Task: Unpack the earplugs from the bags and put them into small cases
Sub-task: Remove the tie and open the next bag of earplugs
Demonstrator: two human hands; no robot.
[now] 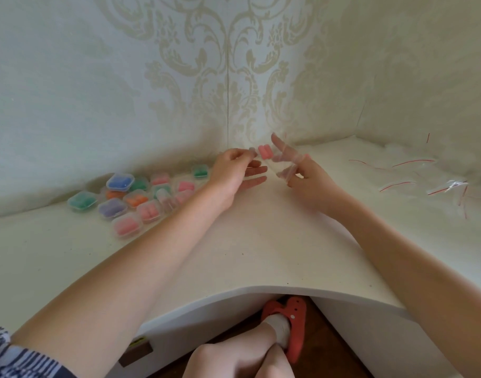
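left hand point(233, 170) pinches | pink foam earplugs point(265, 151) | clear bag point(281, 162)

1. A room in a home: the walls point(179, 64) carry pale wallpaper with a large ornamental leaf pattern, meeting in a corner.
2. A plain white table point(247, 241) fits into that corner.
3. Below its edge a dark wooden floor point(329, 336) shows, with a foot in a coral house slipper point(296, 323).

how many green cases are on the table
4 green cases: one at the cluster's left end, two mid-cluster, one at the far right by the left hand. Others may be hidden.
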